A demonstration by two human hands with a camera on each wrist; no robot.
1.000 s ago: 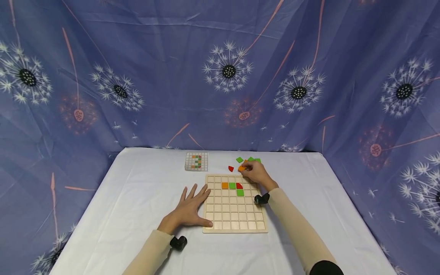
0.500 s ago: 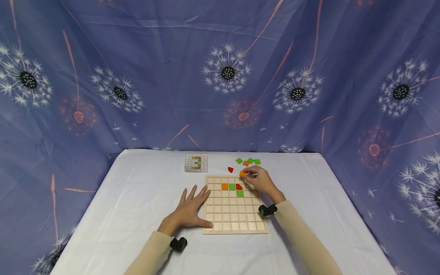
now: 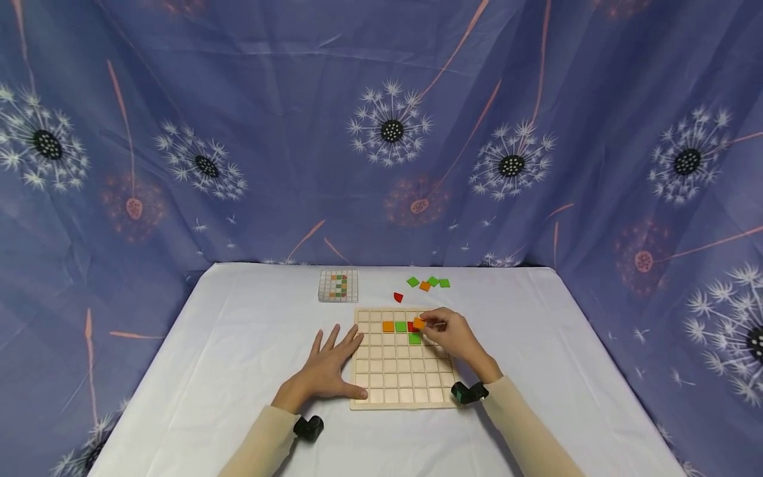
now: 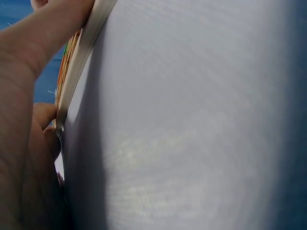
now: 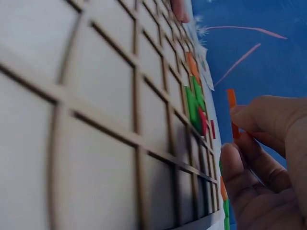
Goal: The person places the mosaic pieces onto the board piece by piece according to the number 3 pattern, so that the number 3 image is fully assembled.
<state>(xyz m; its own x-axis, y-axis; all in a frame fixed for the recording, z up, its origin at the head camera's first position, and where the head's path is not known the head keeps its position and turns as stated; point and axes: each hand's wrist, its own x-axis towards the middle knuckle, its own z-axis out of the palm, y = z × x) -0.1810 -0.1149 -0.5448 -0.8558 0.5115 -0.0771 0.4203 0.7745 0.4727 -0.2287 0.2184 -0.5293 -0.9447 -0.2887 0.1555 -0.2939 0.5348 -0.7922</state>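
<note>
My right hand [image 3: 454,334] pinches an orange square tile [image 3: 419,323] between thumb and fingers, held above the wooden grid board [image 3: 396,381]. In the right wrist view the orange tile [image 5: 232,112] stands on edge in the fingertips, apart from the board. Along the board's upper rows lie another orange tile [image 3: 388,326], a green tile [image 3: 401,326], a red quarter-round tile [image 3: 410,327] partly hidden by the held one, and a second green tile [image 3: 414,339] below it. My left hand [image 3: 324,371] rests spread at the board's left edge, thumb on its lower corner.
Behind the board lie a loose red quarter-round tile [image 3: 398,297], an orange tile [image 3: 425,286] and several green tiles [image 3: 413,281]. A small pattern card [image 3: 338,286] with a coloured grid sits at the back left. A patterned cloth [image 3: 381,132] hangs behind the white table [image 3: 238,344].
My right hand has picked up the orange tile from behind the board and brought it toward me, over the upper rows. The left hand stays at the board's edge.
</note>
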